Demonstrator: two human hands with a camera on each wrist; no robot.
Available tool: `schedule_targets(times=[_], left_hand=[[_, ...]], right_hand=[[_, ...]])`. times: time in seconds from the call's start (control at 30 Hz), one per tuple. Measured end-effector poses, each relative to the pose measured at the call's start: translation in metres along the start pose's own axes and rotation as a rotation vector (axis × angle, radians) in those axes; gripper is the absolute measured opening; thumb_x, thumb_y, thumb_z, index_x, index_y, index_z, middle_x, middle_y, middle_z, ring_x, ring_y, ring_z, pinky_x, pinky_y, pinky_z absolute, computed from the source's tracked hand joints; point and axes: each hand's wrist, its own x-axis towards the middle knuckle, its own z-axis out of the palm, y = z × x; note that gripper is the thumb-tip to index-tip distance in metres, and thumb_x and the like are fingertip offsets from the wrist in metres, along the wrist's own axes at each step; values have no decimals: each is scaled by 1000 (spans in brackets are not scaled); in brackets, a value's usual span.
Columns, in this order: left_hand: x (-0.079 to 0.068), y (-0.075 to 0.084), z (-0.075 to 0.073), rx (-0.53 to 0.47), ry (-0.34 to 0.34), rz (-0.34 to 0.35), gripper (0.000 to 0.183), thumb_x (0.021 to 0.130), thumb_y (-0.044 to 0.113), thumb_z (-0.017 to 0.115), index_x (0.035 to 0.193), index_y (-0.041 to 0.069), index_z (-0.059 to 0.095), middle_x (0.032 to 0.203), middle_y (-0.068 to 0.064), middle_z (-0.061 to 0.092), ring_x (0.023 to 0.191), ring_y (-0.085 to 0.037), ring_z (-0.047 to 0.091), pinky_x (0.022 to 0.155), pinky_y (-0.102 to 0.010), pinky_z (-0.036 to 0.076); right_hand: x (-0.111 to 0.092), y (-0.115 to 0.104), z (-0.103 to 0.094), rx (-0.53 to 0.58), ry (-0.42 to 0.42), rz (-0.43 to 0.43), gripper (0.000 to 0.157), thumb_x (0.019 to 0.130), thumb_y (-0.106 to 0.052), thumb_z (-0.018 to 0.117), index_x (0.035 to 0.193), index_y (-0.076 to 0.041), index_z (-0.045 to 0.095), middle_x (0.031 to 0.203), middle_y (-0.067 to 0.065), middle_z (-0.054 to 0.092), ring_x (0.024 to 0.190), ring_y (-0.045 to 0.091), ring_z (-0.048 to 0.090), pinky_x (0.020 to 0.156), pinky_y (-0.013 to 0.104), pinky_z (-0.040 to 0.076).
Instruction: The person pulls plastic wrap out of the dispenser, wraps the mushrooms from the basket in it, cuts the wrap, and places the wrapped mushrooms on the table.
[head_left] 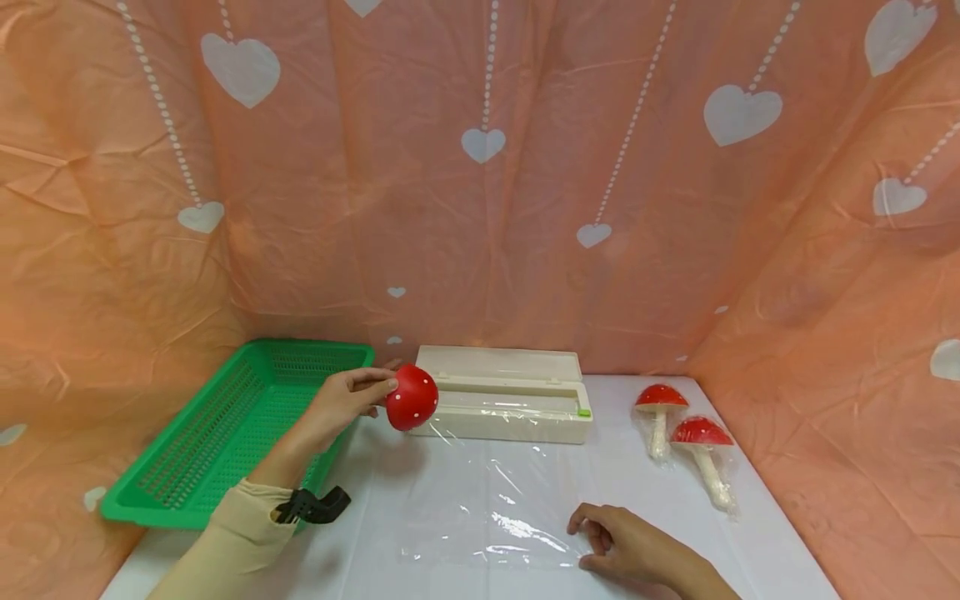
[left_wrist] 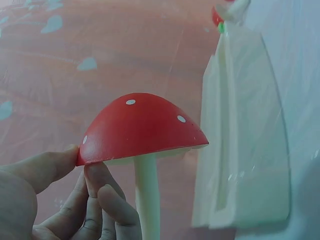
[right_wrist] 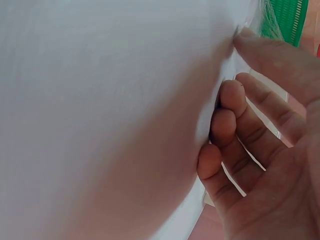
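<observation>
My left hand (head_left: 348, 406) pinches the rim of a toy mushroom (head_left: 414, 398) between thumb and fingers. Its red cap with white dots (left_wrist: 142, 127) and pale stem (left_wrist: 147, 195) show in the left wrist view, held up off the table. A sheet of clear plastic film (head_left: 487, 508) lies spread on the white table, reaching back to an open cream cling-film dispenser (head_left: 510, 427). By the film's right edge rests my right hand (head_left: 630, 546), fingers loosely bent, thumb and index apart. Its fingertips (right_wrist: 232, 95) touch the surface; whether they touch film is unclear.
A green slotted basket (head_left: 142, 504) stands at the left, behind my left forearm. Two red-capped mushrooms, one farther back (head_left: 660, 398) and one nearer (head_left: 701, 432), lie film-wrapped at the right. Orange heart-printed cloth (head_left: 480, 233) surrounds the table on three sides.
</observation>
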Motion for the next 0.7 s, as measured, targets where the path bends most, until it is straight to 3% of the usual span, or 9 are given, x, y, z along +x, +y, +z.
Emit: schedule_targets(times=[0.13, 0.27, 0.37, 0.7], left_hand=[[-3, -6, 21, -37, -15, -1, 44, 105, 26, 72, 137, -4, 67, 150, -18, 60, 90, -22, 66, 82, -31, 58], [-4, -12, 43, -37, -21, -34, 42, 104, 27, 74, 134, -2, 69, 119, -16, 75, 89, -24, 67, 83, -35, 58], [-5, -16, 57, -61, -26, -51, 40, 103, 25, 75, 131, -2, 70, 109, -11, 76, 87, -24, 67, 81, -32, 58], [-4, -31, 98, -129, -47, -40, 35, 101, 19, 76, 125, -5, 72, 106, -13, 79, 86, -21, 70, 74, -29, 58]], right_hand=[[0, 1, 0, 9, -6, 34, 27, 95, -25, 84, 116, -20, 66, 81, -14, 55, 75, -3, 52, 68, 18, 47], [1, 0, 0, 23, -14, 48, 27, 95, -25, 84, 116, -20, 66, 81, -14, 55, 75, -3, 53, 68, 19, 47], [1, 0, 0, 21, -11, 42, 27, 96, -25, 83, 116, -20, 66, 81, -13, 55, 75, -3, 53, 68, 18, 47], [1, 0, -1, 21, -10, 27, 28, 95, -23, 84, 117, -19, 66, 80, -10, 56, 75, -2, 52, 67, 19, 46]])
